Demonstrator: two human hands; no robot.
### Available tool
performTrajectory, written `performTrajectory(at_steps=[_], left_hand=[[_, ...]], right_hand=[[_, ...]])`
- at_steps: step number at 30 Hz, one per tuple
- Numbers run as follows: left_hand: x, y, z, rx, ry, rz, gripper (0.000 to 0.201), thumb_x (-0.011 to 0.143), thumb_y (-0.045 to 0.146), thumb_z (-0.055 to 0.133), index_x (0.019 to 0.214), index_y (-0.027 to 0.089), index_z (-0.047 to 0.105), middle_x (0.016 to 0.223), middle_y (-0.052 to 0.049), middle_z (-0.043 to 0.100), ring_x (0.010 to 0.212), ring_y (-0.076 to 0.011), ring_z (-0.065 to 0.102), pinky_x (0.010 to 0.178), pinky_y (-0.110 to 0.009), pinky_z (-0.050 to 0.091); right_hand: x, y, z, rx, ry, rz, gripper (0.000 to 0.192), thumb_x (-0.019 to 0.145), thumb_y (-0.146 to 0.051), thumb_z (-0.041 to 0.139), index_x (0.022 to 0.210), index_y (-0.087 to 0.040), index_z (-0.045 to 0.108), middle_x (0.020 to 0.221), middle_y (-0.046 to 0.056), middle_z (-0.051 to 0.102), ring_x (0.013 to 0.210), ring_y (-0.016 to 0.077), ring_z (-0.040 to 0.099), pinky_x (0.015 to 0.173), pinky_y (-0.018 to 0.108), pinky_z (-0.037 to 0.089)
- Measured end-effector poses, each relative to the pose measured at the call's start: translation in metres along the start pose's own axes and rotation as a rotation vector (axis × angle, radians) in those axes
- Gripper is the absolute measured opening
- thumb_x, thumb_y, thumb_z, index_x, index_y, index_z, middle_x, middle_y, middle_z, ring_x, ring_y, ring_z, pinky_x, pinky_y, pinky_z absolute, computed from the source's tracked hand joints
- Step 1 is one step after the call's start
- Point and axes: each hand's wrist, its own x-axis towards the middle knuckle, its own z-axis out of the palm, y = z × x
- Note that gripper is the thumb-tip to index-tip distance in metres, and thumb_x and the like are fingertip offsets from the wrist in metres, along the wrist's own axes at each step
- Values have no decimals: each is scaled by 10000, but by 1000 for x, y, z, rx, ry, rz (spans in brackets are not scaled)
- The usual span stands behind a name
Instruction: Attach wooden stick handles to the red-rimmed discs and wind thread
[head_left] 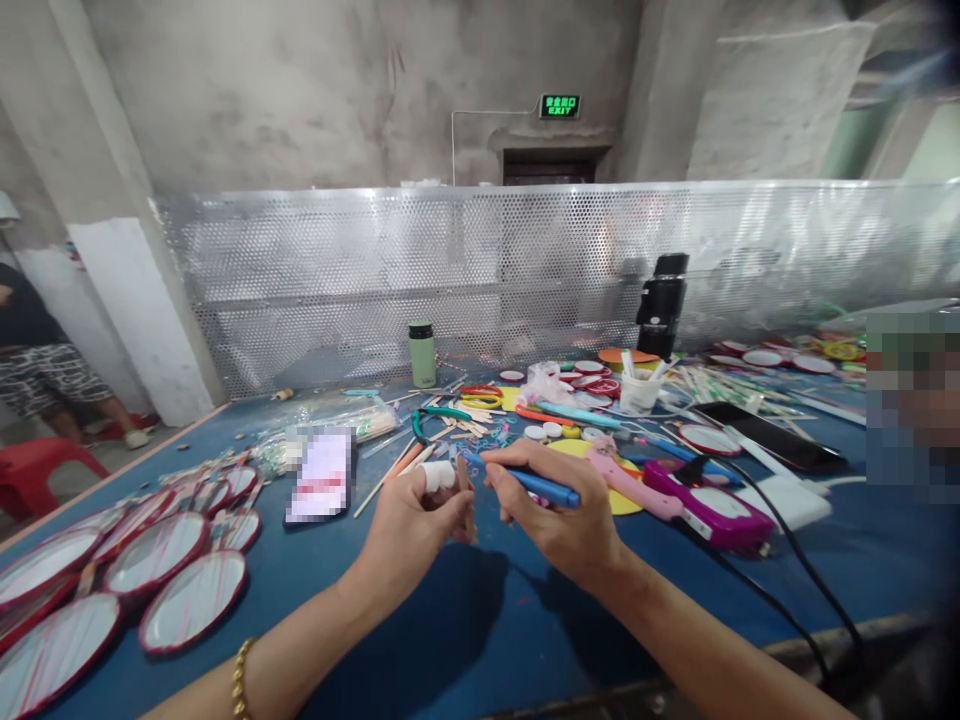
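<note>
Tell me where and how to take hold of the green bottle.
Grip the green bottle around the middle of its body, below the dark lid. The near side looks best to come from, roughly level: the bottle stands upright and appears round, suiting a sideways wrap, while the mesh panel rises behind it.
</note>
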Motion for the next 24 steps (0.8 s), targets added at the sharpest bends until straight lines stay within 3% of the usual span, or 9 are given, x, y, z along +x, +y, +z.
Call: performTrajectory(at_steps=[24], left_hand=[[-1, 0, 1, -14, 3, -4, 174, 761, 281, 665, 651, 159, 606, 535, 1, 650, 487, -137, 612, 517, -232, 507]], right_hand=[[0, -1, 1, -13, -5, -17, 104, 868, -128, 618, 882, -170, 712, 697, -8, 702, 573, 92, 638, 586, 205, 506]])
